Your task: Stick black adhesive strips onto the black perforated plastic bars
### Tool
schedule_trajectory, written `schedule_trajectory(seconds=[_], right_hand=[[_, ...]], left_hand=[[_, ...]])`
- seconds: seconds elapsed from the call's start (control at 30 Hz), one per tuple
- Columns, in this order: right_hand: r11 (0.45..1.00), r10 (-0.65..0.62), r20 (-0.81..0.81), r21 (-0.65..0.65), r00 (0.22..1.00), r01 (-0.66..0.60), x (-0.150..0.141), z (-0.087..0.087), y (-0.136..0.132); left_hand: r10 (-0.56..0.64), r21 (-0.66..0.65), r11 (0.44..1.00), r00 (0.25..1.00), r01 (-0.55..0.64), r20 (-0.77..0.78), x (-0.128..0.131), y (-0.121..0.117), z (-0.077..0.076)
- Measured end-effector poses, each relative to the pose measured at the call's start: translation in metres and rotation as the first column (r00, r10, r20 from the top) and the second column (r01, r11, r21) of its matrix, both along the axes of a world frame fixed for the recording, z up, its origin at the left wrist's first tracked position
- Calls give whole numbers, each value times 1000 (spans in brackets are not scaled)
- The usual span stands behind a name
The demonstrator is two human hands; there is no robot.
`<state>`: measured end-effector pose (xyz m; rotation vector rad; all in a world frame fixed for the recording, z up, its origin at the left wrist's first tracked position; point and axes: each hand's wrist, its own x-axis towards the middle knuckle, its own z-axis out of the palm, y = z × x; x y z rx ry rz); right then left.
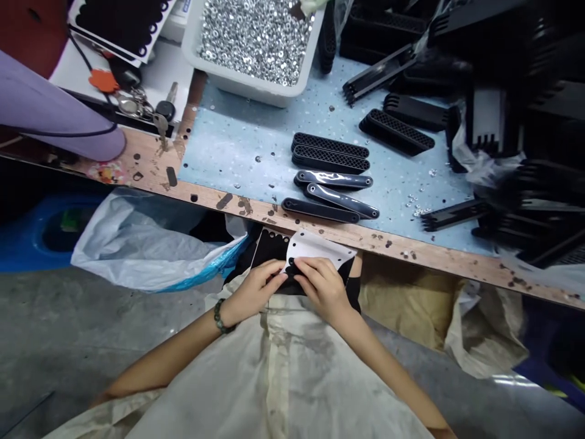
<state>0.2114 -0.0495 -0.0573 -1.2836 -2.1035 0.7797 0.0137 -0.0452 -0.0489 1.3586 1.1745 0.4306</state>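
Observation:
Low over my lap, my left hand (258,286) and my right hand (322,288) both grip a white backing sheet (315,246) that carries black scalloped pieces. My fingertips meet near its lower edge and hide part of it. A second black sheet with round cut-outs (269,247) lies behind it, against my left hand. A beaded bracelet (220,316) circles my left wrist. A pale, stained apron (278,372) covers my lap below both hands. Neither hand touches the workbench (219,201), whose wooden edge runs just beyond them.
On the bench's blue mat (237,140) lie black ribbed plastic strips (329,152) and glossy black bars (333,180). Behind them stands a white tray of silver rings (253,42). Keys (137,103) and a lilac sleeve (55,110) are at far left. A white plastic bag (137,244) sits below the edge.

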Motion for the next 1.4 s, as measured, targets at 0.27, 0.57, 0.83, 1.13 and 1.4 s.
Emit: schedule_trajectory(seconds=[0.27,0.57,0.83,1.13,1.4], right_hand=[[918,-352,-283,-289,892,271,5,16,13],[880,-460,-547,-179,699,439,56,81,99],[971,24,126,234,992,-53,11,74,195],[950,91,280,262,956,-167,-9,53,217],[938,111,304,284,946,-201,-14,55,220]], left_hand=[[-130,155,979,991,134,-35,-1,5,-3],[-65,395,901,957,178,-283,-37,55,40],[256,295,926,966,-235,-35,-10,176,52],[224,260,933,966,-250,127,2,196,28],[190,-1,980,940,-198,283,4,203,26]])
